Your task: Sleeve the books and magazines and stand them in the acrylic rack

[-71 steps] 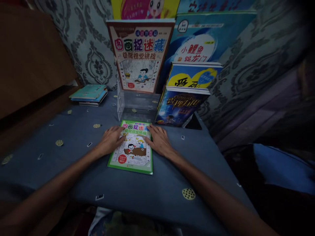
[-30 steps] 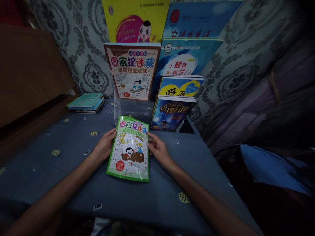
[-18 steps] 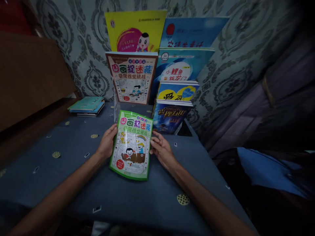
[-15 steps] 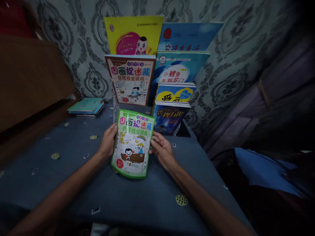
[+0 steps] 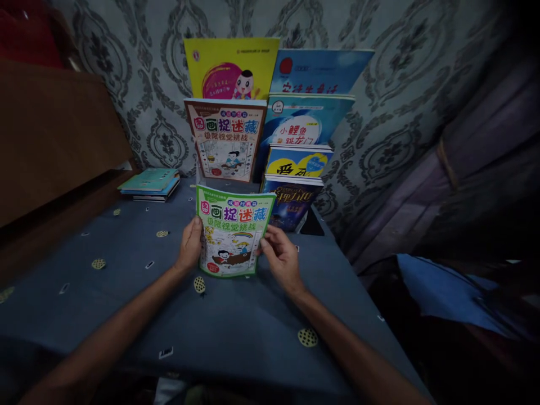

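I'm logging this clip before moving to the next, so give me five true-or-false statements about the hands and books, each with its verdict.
1. The left hand and right hand both hold the green-bordered book. True.
2. That book lies flat, cover down. False: it is tilted up, its cover facing the camera.
3. The brown-bordered book stands in front of the yellow book. True.
4. A low stack lies at the table's right side. False: the low stack of books lies on the left of the table.
5. The dark blue book is the frontmost of the right-hand column. True.
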A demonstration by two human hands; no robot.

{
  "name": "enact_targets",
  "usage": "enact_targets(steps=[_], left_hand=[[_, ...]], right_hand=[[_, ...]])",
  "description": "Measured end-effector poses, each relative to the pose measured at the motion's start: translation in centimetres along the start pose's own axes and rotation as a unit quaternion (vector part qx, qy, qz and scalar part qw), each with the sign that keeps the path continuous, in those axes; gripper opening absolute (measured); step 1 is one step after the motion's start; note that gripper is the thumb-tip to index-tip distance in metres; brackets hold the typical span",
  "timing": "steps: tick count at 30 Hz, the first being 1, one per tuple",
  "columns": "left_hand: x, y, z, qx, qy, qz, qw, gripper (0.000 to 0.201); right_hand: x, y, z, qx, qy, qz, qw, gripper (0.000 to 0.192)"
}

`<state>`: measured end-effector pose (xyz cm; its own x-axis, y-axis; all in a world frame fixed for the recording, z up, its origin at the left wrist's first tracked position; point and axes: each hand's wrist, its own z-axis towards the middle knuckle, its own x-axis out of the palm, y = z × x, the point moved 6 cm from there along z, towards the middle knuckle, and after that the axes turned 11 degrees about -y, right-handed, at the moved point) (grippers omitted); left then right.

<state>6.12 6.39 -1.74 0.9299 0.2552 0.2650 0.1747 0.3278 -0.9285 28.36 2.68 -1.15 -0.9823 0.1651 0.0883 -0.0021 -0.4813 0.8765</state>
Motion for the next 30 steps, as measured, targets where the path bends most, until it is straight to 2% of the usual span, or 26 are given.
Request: enact_targets(steps=[5, 13, 20, 30], left_hand=[[-0.2, 0.2, -0.3, 0.004, 0.001, 0.001, 1.000, 0.053], [-0.4, -0.1, -0.5, 0.008, 0.018, -0.006, 1.000, 0.038], [0.2, 0.3, -0.4, -0.034, 0.068, -0.010, 0.997, 0.052], [0.5, 0.3, -0.5, -0.031, 0.091, -0.033, 0.995, 0.057]], right_hand=[[0.1, -1.5, -0.2, 0.018, 0.003, -0.025, 1.000, 0.032], [0.2, -2.8, -0.5, 0.035, 0.017, -0.041, 0.998, 0.036], [0.2, -3.5, -0.6, 0.032, 0.016, -0.050, 0.998, 0.034], [0.2, -3.5, -0.8, 0.037, 0.008, -0.049, 0.998, 0.034]])
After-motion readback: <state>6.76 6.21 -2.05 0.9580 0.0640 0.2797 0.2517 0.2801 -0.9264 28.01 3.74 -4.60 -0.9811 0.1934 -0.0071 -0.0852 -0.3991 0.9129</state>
